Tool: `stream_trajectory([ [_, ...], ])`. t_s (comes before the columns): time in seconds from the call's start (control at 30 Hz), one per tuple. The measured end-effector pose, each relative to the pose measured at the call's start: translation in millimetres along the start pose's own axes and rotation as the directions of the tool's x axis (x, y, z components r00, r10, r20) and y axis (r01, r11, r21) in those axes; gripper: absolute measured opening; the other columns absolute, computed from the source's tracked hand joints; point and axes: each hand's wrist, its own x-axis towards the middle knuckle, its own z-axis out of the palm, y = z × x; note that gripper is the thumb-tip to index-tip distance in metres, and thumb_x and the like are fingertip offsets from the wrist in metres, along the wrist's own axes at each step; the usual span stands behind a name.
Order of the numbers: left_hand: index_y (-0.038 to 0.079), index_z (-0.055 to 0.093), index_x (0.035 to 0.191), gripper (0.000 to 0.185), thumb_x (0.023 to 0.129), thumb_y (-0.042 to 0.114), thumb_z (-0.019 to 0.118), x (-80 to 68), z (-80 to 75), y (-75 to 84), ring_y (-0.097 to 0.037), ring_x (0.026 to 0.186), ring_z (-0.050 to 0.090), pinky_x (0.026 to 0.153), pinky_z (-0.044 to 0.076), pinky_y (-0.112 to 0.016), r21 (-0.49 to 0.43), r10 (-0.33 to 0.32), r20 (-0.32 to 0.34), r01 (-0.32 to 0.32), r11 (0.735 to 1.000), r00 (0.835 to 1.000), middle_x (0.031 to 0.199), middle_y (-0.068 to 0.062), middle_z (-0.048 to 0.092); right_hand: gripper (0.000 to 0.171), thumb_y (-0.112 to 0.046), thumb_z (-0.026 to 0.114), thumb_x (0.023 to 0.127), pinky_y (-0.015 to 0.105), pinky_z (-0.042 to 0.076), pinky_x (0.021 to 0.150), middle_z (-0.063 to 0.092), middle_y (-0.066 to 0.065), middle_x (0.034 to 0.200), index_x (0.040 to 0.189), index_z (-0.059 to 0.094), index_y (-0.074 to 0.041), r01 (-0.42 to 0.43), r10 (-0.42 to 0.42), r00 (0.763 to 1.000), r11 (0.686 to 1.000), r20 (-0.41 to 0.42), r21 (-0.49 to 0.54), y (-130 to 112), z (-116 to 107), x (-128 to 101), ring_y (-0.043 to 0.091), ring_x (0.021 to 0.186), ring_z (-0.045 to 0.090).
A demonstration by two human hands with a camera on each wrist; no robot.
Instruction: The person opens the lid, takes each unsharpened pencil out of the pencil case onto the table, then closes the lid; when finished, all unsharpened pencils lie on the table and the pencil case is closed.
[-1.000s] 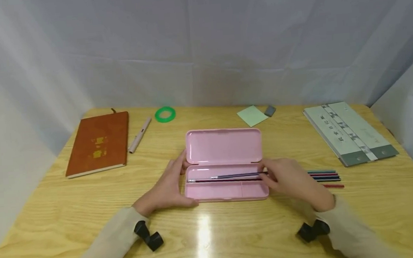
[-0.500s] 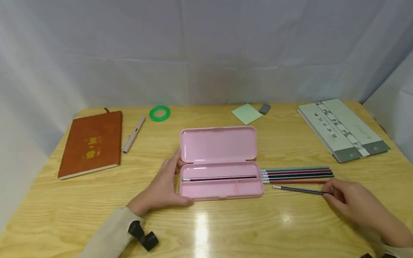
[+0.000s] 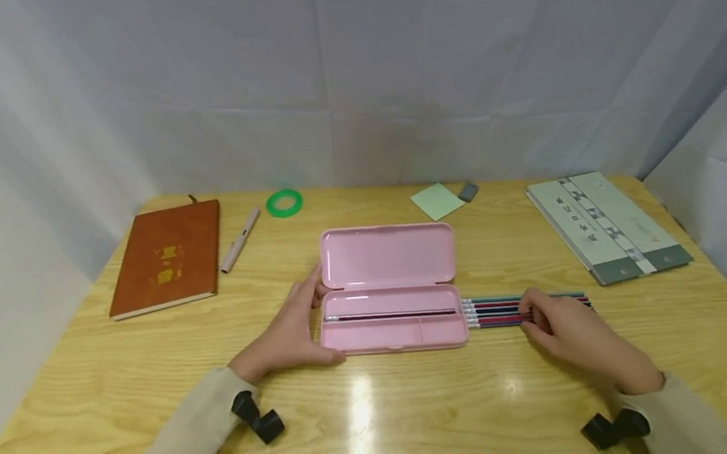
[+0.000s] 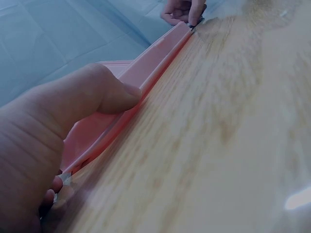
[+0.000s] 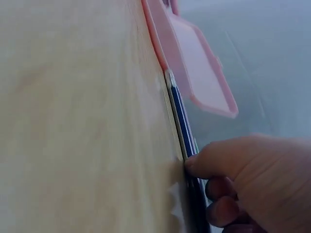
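Observation:
An open pink pencil case (image 3: 371, 336) lies in the middle of the table in the head view, lid tipped back. One dark pencil (image 3: 395, 315) rests in its long rear compartment. My left hand (image 3: 289, 334) grips the case's left end, thumb at the front edge and fingers round the back. To the right of the case several pencils lie side by side, their eraser ends close to it. My right hand (image 3: 576, 332) pinches the nearest one, a dark blue pencil (image 5: 180, 109), against the row. Part of the row is hidden beneath that hand.
A brown notebook (image 3: 166, 258), a pale pen (image 3: 240, 241) and a green tape roll (image 3: 284, 203) lie at the back left. Behind the case are green sticky notes (image 3: 438, 201) and a grey eraser (image 3: 469, 191). A pale green notebook (image 3: 607, 227) lies far right.
My right hand took the dark blue pencil out of the case to the right, then brought it back left against the front of the row. The left hand stays on the case.

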Motion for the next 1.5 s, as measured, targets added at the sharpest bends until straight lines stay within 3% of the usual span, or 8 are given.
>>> stream_trajectory([
  [0.13,0.012,0.003,0.156,0.141,0.047,0.031,0.090,-0.4,-0.7,0.7,-0.015,0.101,0.039,0.089,0.040,-0.033,0.000,-0.005,-0.001,0.005,1.000,1.000,0.119,-0.001,0.050,0.020,-0.006,0.069,0.085,0.020,0.036,0.051,0.043,-0.012,0.064,0.099,0.056,-0.011,0.035,-0.041,0.997,0.995,0.067,0.096,-16,-1,24,-0.003,0.052,0.035],
  [0.27,0.013,0.003,0.156,0.141,0.046,0.030,0.090,0.1,-1.1,1.5,-0.015,0.101,0.040,0.089,0.040,-0.033,-0.008,-0.001,-0.006,0.001,1.000,1.000,0.118,-0.001,0.051,0.015,-0.010,0.067,0.087,0.020,0.036,0.051,0.044,-0.012,0.064,0.098,0.058,-0.012,0.116,-0.126,0.989,0.986,0.075,0.121,-34,3,52,-0.003,0.053,0.037],
  [0.57,0.013,0.004,0.156,0.141,0.045,0.031,0.090,2.6,2.9,1.8,-0.014,0.101,0.041,0.090,0.040,-0.033,-0.021,0.013,-0.006,-0.014,1.000,1.000,0.116,0.000,0.051,0.009,-0.018,0.070,0.086,0.022,0.042,0.061,0.063,-0.008,0.076,0.095,0.072,-0.014,0.193,-0.203,0.968,0.978,0.145,0.078,-62,24,103,0.004,0.065,0.048],
  [0.7,0.013,0.005,0.156,0.141,0.045,0.030,0.090,2.3,3.1,2.5,-0.015,0.101,0.041,0.089,0.040,-0.033,-0.025,0.014,-0.010,-0.014,1.000,1.000,0.116,0.000,0.051,0.008,-0.018,0.071,0.085,0.024,0.049,0.065,0.069,-0.004,0.080,0.090,0.074,-0.012,0.253,-0.252,0.957,0.967,0.142,0.013,-71,30,115,0.004,0.067,0.056],
  [0.83,0.013,0.005,0.156,0.141,0.045,0.031,0.090,2.6,4.8,2.0,-0.015,0.101,0.041,0.090,0.041,-0.034,-0.030,0.015,-0.010,-0.015,0.999,1.000,0.116,-0.001,0.051,0.006,-0.016,0.069,0.085,0.023,0.049,0.062,0.066,-0.005,0.072,0.082,0.070,-0.011,0.284,-0.276,0.953,0.957,0.124,-0.056,-74,34,117,0.005,0.062,0.055],
  [1.07,0.015,0.004,0.156,0.141,0.045,0.030,0.090,2.2,4.5,0.0,-0.015,0.102,0.041,0.091,0.041,-0.035,-0.030,0.001,-0.003,-0.001,1.000,1.000,0.117,-0.001,0.051,0.008,-0.013,0.070,0.083,0.019,0.034,0.050,0.046,-0.010,0.058,0.090,0.066,-0.010,0.243,-0.244,0.969,0.970,-0.043,-0.029,-58,25,83,0.000,0.052,0.036],
  [1.3,0.015,0.005,0.156,0.141,0.045,0.031,0.090,-0.7,0.5,-1.1,-0.016,0.100,0.040,0.088,0.040,-0.035,-0.027,-0.008,-0.015,0.008,1.000,1.000,0.116,-0.001,0.050,0.016,-0.006,0.074,0.079,0.016,0.028,0.048,0.035,-0.019,0.058,0.087,0.067,-0.018,0.156,-0.155,0.976,0.988,-0.156,-0.002,-15,8,12,-0.008,0.051,0.027],
  [1.5,0.017,0.005,0.156,0.141,0.045,0.031,0.091,0.1,1.0,-2.6,-0.016,0.101,0.040,0.089,0.040,-0.034,-0.028,0.000,-0.014,-0.001,1.000,1.000,0.116,0.000,0.051,0.015,-0.007,0.075,0.080,0.013,0.029,0.047,0.037,-0.023,0.062,0.086,0.067,-0.019,0.048,-0.041,0.985,0.998,-0.170,0.037,24,-6,-47,-0.008,0.053,0.030],
])
